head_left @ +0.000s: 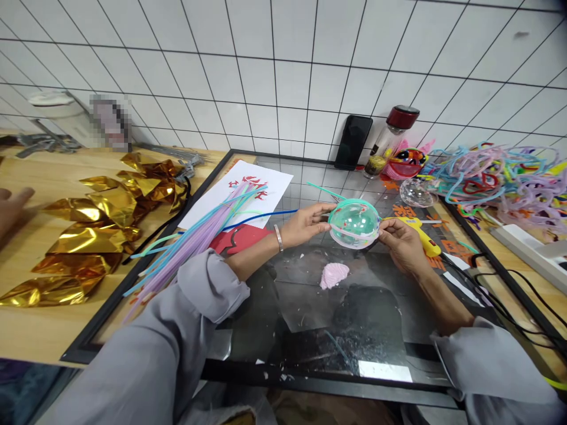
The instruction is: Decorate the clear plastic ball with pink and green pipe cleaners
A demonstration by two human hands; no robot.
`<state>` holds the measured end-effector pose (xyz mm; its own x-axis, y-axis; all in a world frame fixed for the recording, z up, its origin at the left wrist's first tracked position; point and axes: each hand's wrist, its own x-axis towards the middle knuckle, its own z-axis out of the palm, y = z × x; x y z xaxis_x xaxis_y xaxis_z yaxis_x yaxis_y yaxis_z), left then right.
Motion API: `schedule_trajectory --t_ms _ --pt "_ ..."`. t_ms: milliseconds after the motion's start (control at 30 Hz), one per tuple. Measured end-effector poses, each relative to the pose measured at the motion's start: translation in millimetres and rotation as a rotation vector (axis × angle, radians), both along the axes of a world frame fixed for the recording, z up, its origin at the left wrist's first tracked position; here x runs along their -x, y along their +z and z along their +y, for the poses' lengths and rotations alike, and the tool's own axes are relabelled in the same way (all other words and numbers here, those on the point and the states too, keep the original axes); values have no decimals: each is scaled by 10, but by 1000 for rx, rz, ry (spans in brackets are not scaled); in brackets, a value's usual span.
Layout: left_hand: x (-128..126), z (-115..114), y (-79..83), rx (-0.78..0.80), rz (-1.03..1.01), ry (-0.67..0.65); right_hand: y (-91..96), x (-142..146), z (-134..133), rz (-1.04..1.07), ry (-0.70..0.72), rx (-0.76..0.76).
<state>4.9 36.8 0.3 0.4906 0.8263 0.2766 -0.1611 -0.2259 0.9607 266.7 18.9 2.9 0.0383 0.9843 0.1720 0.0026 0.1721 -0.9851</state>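
Both my hands hold a clear plastic ball [358, 219] above the dark glass-topped board. Green fuzzy stem lines its upper rim, and a pale pink stem [349, 234] crosses its near side. My left hand [306, 226] grips the ball's left edge between thumb and fingers. On the opposite edge, my right hand [401, 243] pinches with thumb and forefinger, possibly on the pink stem's end. A yellow glue gun [420, 235] lies just behind my right hand. Below the ball rests a pale pink crumpled piece [334, 275].
Purple and blue pipe cleaners [190, 242] lie over white paper [270, 174] at left, beside gold foil pieces [97, 236]. A phone [353, 141], a glass bottle [381, 150] and a tangle of pipe cleaners [482, 171] line the back. Another person's hand [13, 206] is far left.
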Motion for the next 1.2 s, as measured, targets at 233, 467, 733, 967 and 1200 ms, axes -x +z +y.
schedule_trajectory --t_ms 233,467,733,967,1200 --pt "-31 -29 -46 -45 14 44 -7 -31 15 19 12 37" --pt "-45 -66 -10 -100 96 107 -41 -52 24 -67 -8 3" --pt "-61 -76 33 -218 166 155 -5 -26 17 -20 3 35" --pt "-59 -57 9 -250 203 192 -18 -21 11 14 15 60" --pt "-45 -50 -10 -214 182 188 0 43 -18 14 19 12"
